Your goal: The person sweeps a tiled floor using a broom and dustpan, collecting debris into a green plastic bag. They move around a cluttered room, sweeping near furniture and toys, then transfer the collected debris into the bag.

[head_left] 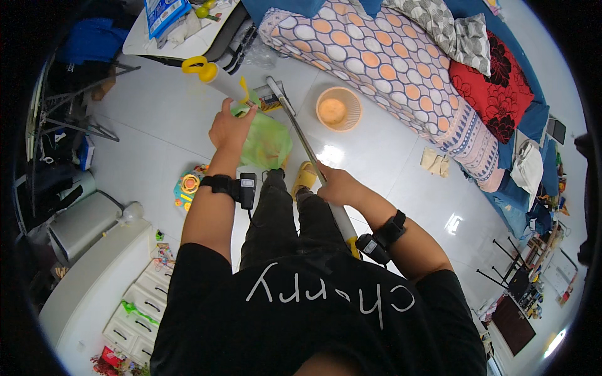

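Note:
My left hand (231,126) holds a translucent green plastic bag (265,141), which hangs over the floor with something indistinct inside. Just beyond its fingertips is a grey tubular handle (225,84) with yellow ends; whether the fingers also grip its thin shaft is hard to see. My right hand (339,185) is closed around the metal pole (305,141) of a long-handled floor tool. Its grey and yellow grip (344,224) runs back beside my leg. At the pole's far end lies a narrow pale head (281,95), beside a dark, yellow-edged flat object (268,99) on the floor.
A peach plastic basket (338,109) stands before a sofa with a patterned cover (367,51). Near my yellow slippers (305,178) is a colourful toy (189,184). A white table (136,40) stands far left; a folded beige cloth (435,162) lies on the tiles.

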`<action>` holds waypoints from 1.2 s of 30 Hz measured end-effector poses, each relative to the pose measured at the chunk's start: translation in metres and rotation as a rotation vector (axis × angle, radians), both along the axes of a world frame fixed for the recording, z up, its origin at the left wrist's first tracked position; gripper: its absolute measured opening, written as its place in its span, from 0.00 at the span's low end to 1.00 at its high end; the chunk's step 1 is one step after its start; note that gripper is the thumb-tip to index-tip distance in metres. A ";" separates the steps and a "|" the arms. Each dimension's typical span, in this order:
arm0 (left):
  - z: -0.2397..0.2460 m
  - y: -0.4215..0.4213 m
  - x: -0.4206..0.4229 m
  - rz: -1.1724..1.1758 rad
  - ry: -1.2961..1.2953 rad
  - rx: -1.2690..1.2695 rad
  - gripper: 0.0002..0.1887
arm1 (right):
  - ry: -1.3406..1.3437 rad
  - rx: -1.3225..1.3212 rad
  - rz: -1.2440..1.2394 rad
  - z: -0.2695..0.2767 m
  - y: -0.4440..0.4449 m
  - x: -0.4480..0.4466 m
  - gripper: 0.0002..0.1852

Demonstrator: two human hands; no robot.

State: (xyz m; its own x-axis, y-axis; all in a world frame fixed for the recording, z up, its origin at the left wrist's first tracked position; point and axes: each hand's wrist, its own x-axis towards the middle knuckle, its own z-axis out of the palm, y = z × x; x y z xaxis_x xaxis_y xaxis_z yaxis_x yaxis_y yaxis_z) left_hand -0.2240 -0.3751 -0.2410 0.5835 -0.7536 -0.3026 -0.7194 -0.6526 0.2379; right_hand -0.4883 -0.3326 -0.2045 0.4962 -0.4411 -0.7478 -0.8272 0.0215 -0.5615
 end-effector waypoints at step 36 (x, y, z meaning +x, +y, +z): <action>0.086 0.229 0.140 0.273 0.632 -0.641 0.15 | -0.200 0.507 -0.700 0.138 0.080 -0.074 0.37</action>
